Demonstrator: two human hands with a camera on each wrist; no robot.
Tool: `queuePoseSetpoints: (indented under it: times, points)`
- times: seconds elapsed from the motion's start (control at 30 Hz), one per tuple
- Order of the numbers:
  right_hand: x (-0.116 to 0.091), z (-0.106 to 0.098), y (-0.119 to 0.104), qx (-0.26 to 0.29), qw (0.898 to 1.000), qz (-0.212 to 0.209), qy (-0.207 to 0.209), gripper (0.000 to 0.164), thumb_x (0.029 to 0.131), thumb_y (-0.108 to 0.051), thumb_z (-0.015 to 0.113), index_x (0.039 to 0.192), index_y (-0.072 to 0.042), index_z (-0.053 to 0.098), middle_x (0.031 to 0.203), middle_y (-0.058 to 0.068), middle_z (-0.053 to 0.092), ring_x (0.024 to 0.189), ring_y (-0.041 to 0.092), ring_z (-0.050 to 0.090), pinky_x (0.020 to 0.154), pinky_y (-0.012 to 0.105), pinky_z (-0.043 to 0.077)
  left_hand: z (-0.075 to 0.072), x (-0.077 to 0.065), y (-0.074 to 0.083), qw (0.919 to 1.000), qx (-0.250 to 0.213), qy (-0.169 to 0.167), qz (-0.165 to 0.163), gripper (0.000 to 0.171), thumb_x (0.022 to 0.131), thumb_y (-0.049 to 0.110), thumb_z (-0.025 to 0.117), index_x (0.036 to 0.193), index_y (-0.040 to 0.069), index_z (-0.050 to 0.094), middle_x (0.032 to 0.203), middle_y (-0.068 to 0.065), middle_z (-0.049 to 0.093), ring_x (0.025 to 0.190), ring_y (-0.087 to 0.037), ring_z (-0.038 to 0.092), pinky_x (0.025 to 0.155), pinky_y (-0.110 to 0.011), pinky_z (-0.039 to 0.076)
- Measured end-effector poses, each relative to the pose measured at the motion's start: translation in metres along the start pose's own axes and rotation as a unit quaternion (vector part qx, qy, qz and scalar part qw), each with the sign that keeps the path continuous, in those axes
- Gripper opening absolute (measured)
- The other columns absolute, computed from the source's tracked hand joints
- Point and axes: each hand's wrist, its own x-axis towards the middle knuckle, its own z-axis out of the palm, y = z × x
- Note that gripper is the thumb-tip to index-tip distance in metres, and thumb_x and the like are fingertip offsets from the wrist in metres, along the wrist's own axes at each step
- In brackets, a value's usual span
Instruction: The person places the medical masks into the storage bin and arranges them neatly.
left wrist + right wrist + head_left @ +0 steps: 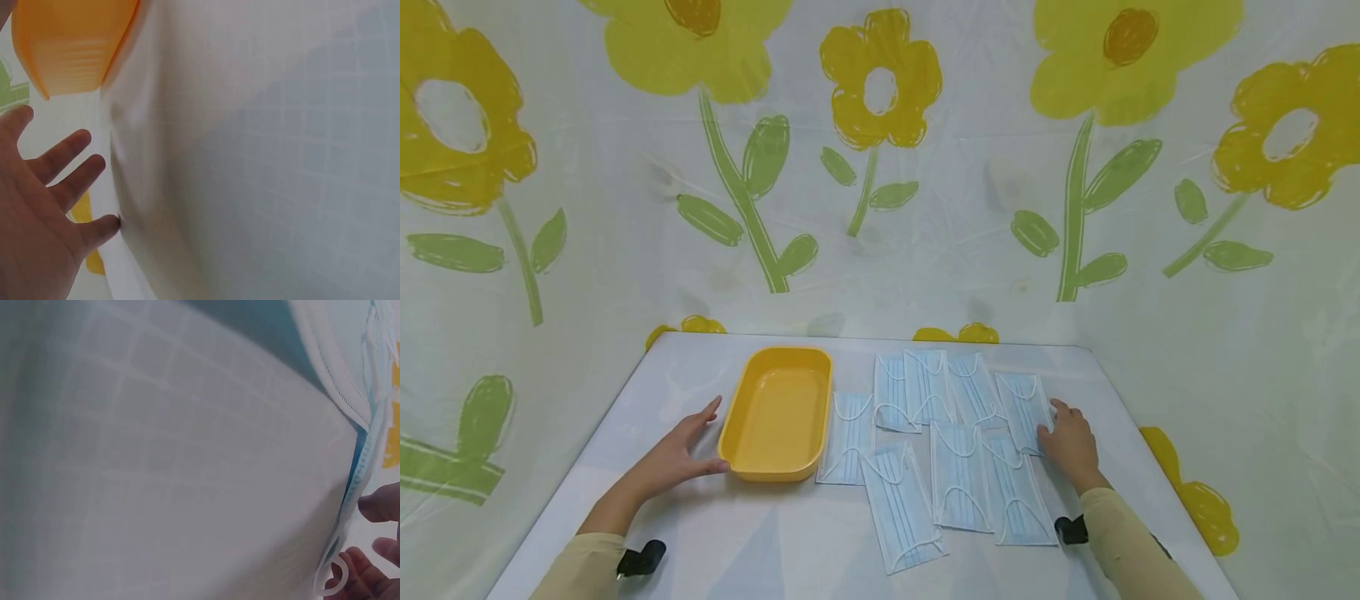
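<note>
My left hand (673, 458) is beside a yellow tray (778, 477), fingers spread and thumb tip right at the tray's near left corner. The left wrist view shows the same hand (37, 206) with its fingers apart, below the tray's end (69, 81). My right hand (1071, 443) is at the right edge of the rightmost pale blue face mask (1026, 412). Thumb and index finger are apart along that edge. In the right wrist view its fingertips (362, 575) overlap the mask's white ear loop (344, 578).
Several more blue face masks lie on the white table (760, 533), partly overlapping, such as a slanted near one (898, 508) and one beside the tray (848, 433). A curtain (955, 192) with yellow flowers hangs behind the table and at both sides.
</note>
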Motion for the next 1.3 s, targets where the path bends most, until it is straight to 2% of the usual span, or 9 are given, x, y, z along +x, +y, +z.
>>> queuePoseSetpoints:
  times: [0.2, 0.43, 0.83, 1.03, 1.3]
  points:
    - [-0.0011, -0.0008, 0.0009, 0.011, 1.000, 0.001, 0.000, 0.060, 0.095, -0.013, 0.057, 0.144, 0.014, 0.036, 0.119, 0.036, 0.055, 0.109, 0.053, 0.054, 0.091, 0.064, 0.048, -0.0015, -0.0007, 0.0016, 1.0000, -0.001, -0.006, 0.003, 0.109, 0.079, 0.051, 0.083, 0.164, 0.020, 0.022, 0.157, -0.031, 0.032, 0.140, -0.057, 0.031, 0.104, -0.079, 0.031]
    - [-0.0005, -0.0023, 0.0018, 0.017, 1.000, -0.013, 0.000, 0.059, 0.095, -0.011, 0.058, 0.142, 0.016, 0.036, 0.116, 0.035, 0.057, 0.106, 0.051, 0.056, 0.089, 0.062, 0.048, -0.0040, -0.0002, 0.0013, 0.9997, -0.010, -0.021, 0.007, 0.099, 0.082, 0.051, 0.081, 0.162, 0.022, 0.030, 0.159, -0.027, 0.032, 0.142, -0.055, 0.030, 0.104, -0.080, 0.030]
    - [0.0030, 0.0014, 0.0029, 0.017, 1.000, -0.003, 0.003, 0.058, 0.096, -0.010, 0.059, 0.142, 0.017, 0.037, 0.114, 0.033, 0.058, 0.102, 0.047, 0.058, 0.088, 0.059, 0.051, -0.0040, -0.0020, 0.0044, 0.9998, 0.006, -0.018, 0.001, 0.101, 0.080, 0.052, 0.082, 0.161, 0.019, 0.031, 0.159, -0.027, 0.034, 0.142, -0.055, 0.031, 0.104, -0.079, 0.032]
    - [0.0023, 0.0009, 0.0005, 0.023, 1.000, 0.003, 0.009, 0.057, 0.095, -0.009, 0.059, 0.141, 0.018, 0.038, 0.110, 0.031, 0.058, 0.098, 0.044, 0.058, 0.087, 0.058, 0.051, -0.0038, -0.0023, 0.0061, 0.9996, -0.001, -0.027, -0.013, 0.102, 0.080, 0.052, 0.081, 0.161, 0.019, 0.030, 0.160, -0.028, 0.032, 0.142, -0.056, 0.029, 0.105, -0.079, 0.031]
    - [0.0022, 0.0031, 0.0012, 0.034, 0.999, 0.008, 0.008, 0.055, 0.096, -0.010, 0.058, 0.140, 0.019, 0.040, 0.110, 0.032, 0.060, 0.099, 0.044, 0.059, 0.089, 0.059, 0.052, -0.0041, -0.0031, 0.0077, 0.9994, -0.002, -0.029, -0.016, 0.101, 0.081, 0.051, 0.082, 0.161, 0.019, 0.030, 0.160, -0.028, 0.032, 0.142, -0.057, 0.030, 0.104, -0.079, 0.032]
